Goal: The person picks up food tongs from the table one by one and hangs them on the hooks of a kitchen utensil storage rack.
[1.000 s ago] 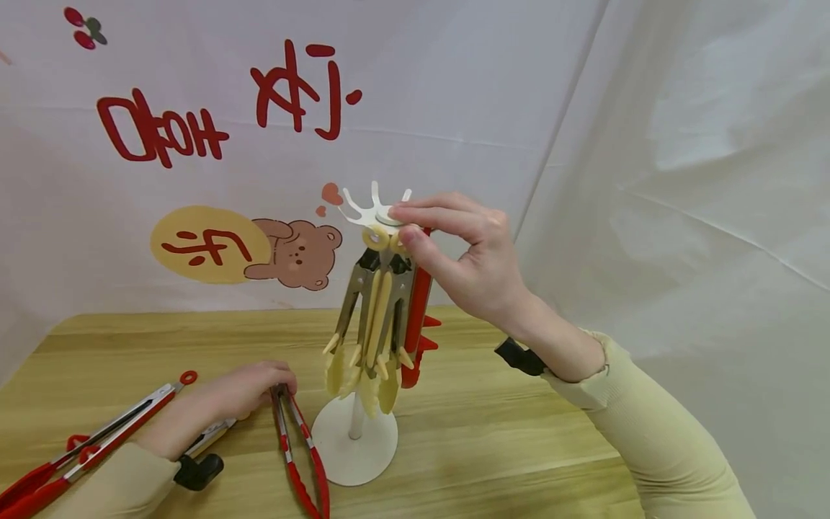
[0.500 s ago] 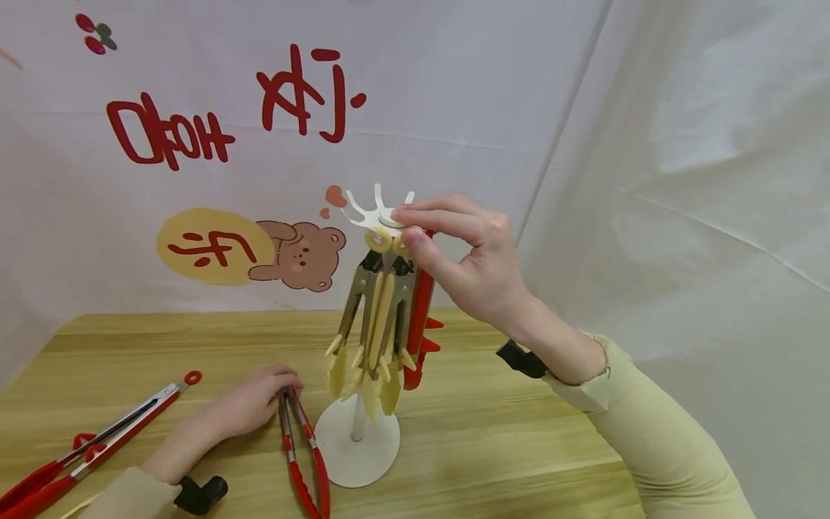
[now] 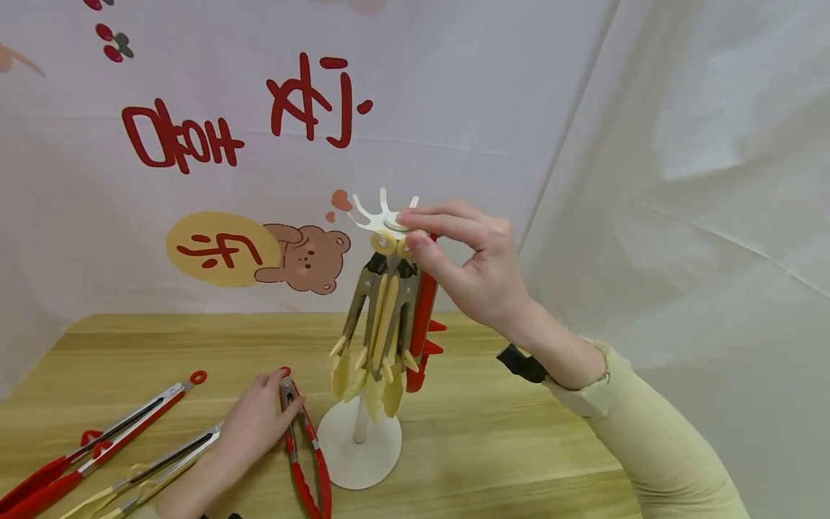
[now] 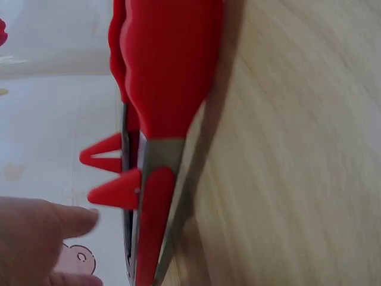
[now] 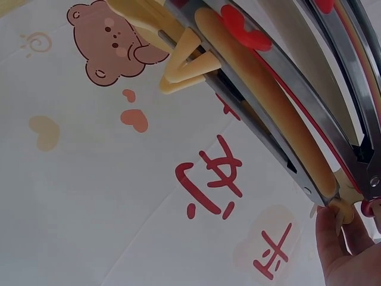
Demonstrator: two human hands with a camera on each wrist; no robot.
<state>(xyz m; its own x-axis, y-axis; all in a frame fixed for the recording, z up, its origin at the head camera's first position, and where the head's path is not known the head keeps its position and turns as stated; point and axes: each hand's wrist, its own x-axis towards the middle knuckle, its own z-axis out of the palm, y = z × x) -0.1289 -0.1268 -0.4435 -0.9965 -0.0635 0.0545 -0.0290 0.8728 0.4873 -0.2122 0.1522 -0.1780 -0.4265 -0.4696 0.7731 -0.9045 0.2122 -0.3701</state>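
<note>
A white stand (image 3: 359, 473) with a round base and a crown of prongs carries several yellow-tipped tongs (image 3: 376, 324) and red tongs (image 3: 424, 317), all hanging by their rings. My right hand (image 3: 476, 256) pinches the stand's top, fingers above and thumb below; in the right wrist view the fingertips lie beside a yellow ring (image 5: 340, 210). My left hand (image 3: 256, 418) is low over the table, beside the upper end of spread red tongs (image 3: 314, 450). In the left wrist view, the left hand (image 4: 36, 244) has its fingers apart from the red tongs (image 4: 172, 65).
On the wooden table (image 3: 506, 425), further red tongs (image 3: 123, 432) lie at the left. Yellow-tipped tongs (image 3: 162, 465) lie partly under my left forearm. A white printed cloth (image 3: 454, 108) hangs behind the table.
My left hand has moved off the yellow-tipped tongs' side towards the red tongs, and its fingers have shifted so the red ring shows. The right hand keeps its hold on the stand.
</note>
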